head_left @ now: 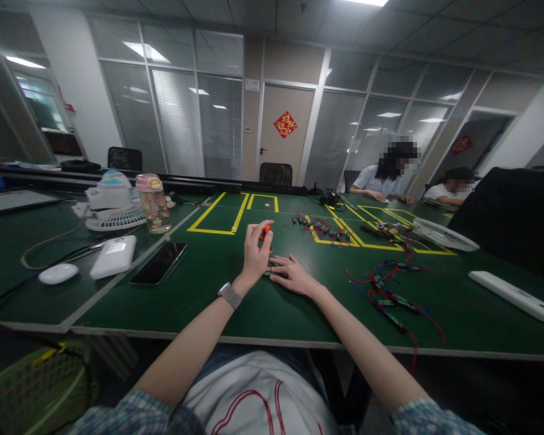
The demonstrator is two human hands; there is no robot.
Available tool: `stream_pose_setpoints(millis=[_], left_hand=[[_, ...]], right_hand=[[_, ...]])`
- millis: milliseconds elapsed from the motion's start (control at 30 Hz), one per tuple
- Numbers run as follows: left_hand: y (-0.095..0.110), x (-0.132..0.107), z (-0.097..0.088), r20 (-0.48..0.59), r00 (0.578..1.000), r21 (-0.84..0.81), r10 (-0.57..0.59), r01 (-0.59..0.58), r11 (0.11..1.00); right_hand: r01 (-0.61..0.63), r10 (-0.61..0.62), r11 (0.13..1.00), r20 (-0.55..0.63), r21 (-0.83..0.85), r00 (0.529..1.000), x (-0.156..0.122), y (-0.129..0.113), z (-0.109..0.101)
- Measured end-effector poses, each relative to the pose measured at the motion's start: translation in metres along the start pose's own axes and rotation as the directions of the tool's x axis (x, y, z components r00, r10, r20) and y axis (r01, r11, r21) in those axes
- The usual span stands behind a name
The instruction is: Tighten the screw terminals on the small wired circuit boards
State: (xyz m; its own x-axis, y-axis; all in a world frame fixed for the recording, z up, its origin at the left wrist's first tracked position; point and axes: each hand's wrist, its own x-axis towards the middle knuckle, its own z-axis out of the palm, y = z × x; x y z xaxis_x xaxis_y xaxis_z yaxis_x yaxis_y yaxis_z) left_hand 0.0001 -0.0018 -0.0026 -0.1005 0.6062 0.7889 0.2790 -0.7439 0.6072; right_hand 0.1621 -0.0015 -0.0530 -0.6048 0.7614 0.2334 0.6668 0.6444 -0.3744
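My left hand is raised a little above the green table, its fingers pinched round a small orange-handled tool held upright. A watch sits on that wrist. My right hand lies flat on the table just to the right, fingers pressing down on a small green circuit board that is mostly hidden under them. The tool's tip points down toward the board.
A tangle of red and blue wired boards lies to the right, more farther back inside yellow tape lines. At left are a black phone, a white power bank, a mouse, a bottle and a fan. Two people sit at the far right.
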Motion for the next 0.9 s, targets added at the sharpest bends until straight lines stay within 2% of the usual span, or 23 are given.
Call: stream_pose_setpoints(millis=[300,500,733,900], left_hand=[[0.0017,0.0019,-0.0008,-0.049,0.998,-0.027,0.031,-0.033,0.999],[0.0038,0.0002,-0.0001,-0.035,0.999,0.024,0.022,-0.021,0.999],[0.0025,0.0002,-0.0003,-0.036,0.998,-0.019,0.05,-0.051,0.999],[-0.0009,-0.0004,0.0011,-0.026,1.0,-0.022,0.006,-0.006,1.0]], right_hand=[[-0.007,0.007,1.0,-0.003,0.013,1.0,-0.0001,-0.0028,-0.0027],[-0.008,0.008,1.0,-0.013,0.022,1.0,0.0006,-0.001,-0.0016],[0.005,-0.005,1.0,-0.012,-0.001,1.0,0.0012,0.0016,0.0006],[0.003,-0.003,1.0,-0.019,0.014,1.0,0.0013,0.0022,0.0015]])
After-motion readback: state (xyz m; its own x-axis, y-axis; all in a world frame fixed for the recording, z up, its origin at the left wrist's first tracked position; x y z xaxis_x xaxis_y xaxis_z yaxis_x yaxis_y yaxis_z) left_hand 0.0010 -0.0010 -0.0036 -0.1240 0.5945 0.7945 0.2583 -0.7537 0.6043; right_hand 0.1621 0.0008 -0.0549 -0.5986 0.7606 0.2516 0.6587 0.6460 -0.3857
